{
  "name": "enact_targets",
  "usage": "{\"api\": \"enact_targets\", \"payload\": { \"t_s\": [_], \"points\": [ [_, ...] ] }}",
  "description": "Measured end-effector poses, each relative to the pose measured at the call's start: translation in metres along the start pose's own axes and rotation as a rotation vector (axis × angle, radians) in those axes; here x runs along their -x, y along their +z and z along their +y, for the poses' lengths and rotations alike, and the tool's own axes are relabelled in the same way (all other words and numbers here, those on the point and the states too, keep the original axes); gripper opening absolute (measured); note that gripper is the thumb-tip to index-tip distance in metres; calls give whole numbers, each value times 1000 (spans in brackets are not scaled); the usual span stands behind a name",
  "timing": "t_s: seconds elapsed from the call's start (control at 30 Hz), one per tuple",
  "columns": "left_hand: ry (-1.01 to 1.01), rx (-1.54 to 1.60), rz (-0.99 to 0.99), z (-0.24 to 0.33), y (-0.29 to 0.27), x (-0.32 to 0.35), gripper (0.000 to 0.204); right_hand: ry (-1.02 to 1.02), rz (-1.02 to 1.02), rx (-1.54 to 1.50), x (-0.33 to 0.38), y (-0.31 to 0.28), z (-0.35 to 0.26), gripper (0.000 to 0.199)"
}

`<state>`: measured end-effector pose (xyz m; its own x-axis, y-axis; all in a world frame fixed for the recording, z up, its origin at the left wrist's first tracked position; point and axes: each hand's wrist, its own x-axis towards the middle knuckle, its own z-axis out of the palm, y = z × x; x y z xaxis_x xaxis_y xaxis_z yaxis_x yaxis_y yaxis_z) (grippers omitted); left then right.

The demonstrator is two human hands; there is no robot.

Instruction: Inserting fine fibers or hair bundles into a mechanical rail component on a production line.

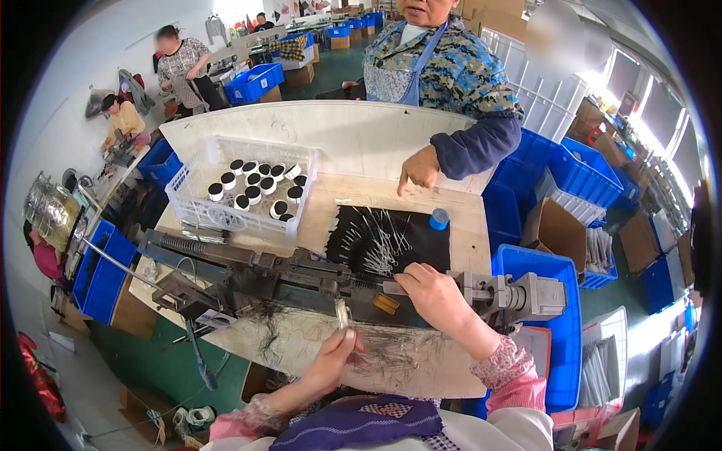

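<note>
A long grey metal machine (pixel 301 279) lies across the bench in front of me. At its near side, my left hand (pixel 335 357) is closed on a short pale metallic piece (pixel 343 313) that points up toward the machine's middle. Over the right part of the machine, the fingers of my right hand (pixel 436 297) are pinched together beside its spindle; what they grip is hidden. A yellow-brown block (pixel 386 304) sits on the machine between my hands. Behind it, a black cloth (pixel 429 248) bears several thin wire pieces with looped ends (pixel 380 259) and a small blue cup (pixel 439 219).
A white plastic crate (pixel 229 218) with black-topped white containers stands at the back left. Opposite, a person in a camouflage top extends a hand (pixel 419 169) above the cloth. Dark bristles (pixel 271 338) litter the bench's near side. A blue bin (pixel 575 331) stands at the right.
</note>
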<state>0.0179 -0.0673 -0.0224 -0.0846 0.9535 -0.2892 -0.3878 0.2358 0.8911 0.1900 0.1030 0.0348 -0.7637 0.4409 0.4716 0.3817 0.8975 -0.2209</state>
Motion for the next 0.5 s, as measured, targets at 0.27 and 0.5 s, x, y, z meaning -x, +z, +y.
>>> {"api": "enact_targets", "payload": {
  "t_s": [0.27,0.5],
  "points": [
    [-132,498,-97,85,0,14,14,-102,-51,125,-11,15,-10,10],
    [483,757,-44,58,-99,25,30,-15,-83,-133,-7,12,-18,20]
  ]
}}
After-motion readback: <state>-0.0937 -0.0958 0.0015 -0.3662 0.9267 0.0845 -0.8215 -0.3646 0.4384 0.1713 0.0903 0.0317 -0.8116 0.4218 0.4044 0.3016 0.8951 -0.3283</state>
